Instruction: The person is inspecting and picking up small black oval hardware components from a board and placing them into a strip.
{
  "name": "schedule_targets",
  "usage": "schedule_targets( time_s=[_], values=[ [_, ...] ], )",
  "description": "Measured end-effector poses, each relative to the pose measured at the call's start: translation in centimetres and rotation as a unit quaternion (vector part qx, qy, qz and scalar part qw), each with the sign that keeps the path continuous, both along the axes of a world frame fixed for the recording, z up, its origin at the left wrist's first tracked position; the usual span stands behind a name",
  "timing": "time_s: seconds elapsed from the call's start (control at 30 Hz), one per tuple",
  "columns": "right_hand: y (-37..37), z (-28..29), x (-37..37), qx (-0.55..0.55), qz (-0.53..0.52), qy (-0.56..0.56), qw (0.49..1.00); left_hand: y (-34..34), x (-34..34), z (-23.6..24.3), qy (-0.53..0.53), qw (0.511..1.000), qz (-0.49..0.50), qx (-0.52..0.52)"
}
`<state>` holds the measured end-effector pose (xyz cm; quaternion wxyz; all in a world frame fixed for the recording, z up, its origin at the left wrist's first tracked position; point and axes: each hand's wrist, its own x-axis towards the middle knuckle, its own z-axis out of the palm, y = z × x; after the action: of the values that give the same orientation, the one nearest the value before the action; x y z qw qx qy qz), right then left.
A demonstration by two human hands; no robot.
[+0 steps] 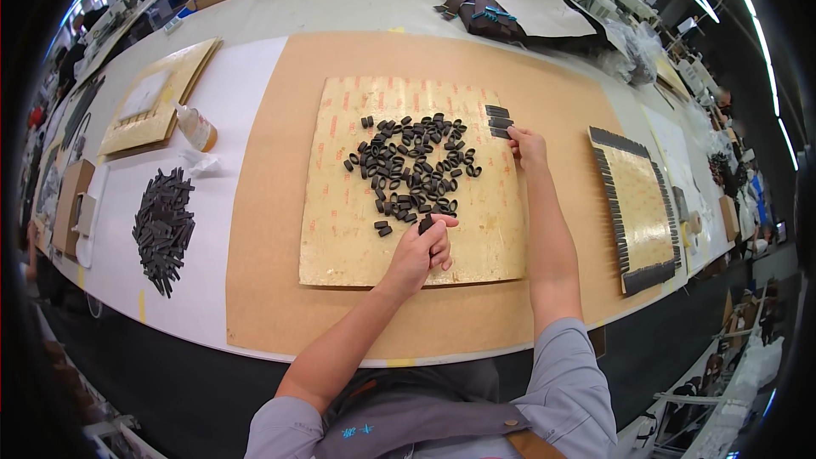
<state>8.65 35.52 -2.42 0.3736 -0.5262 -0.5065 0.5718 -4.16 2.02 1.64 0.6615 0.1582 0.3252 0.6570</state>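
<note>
A heap of small black loops [412, 161] lies spread over the middle of a yellowish board [340, 255] with faint red print. My left hand [416, 257] is at the near side of the heap, fingers curled, with black loops [426, 223] showing by the thumb; how many it holds is hidden. At the board's far right edge, several flat black strips [498, 112] lie side by side, pointing inward. My right hand [529, 146] pinches the outer end of the nearest black strip [501, 133] there.
A pile of black strips [163, 229] lies at left, near a bottle of amber liquid [196, 129] and another board [157, 102]. On the right, a board edged with black strips [633, 204] rests on brown paper [272, 306]. Dark fabric pieces [484, 17] lie at the back.
</note>
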Motion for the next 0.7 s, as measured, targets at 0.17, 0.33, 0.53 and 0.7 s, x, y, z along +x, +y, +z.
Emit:
schedule_targets(
  time_s=[0.17,0.33,0.53,0.7],
  values=[
    [-2.3,-0.5,1.5,-0.042,-0.058,0.171,0.983,0.3,0.1,-0.3,-0.009,1.000,0.014,-0.015],
    [-16.2,6.1,-0.5,0.185,0.121,0.095,0.971,0.2,-0.7,-0.6,-0.082,0.996,0.016,-0.002],
    [-24.9,7.7,-1.0,0.442,0.415,-0.038,0.795,0.0,-0.5,0.6,0.000,0.996,0.052,-0.074],
    [-10.8,7.1,-0.3,0.180,0.088,-0.070,0.977,0.0,-1.2,-0.7,-0.033,0.999,0.012,0.013]
  ],
)
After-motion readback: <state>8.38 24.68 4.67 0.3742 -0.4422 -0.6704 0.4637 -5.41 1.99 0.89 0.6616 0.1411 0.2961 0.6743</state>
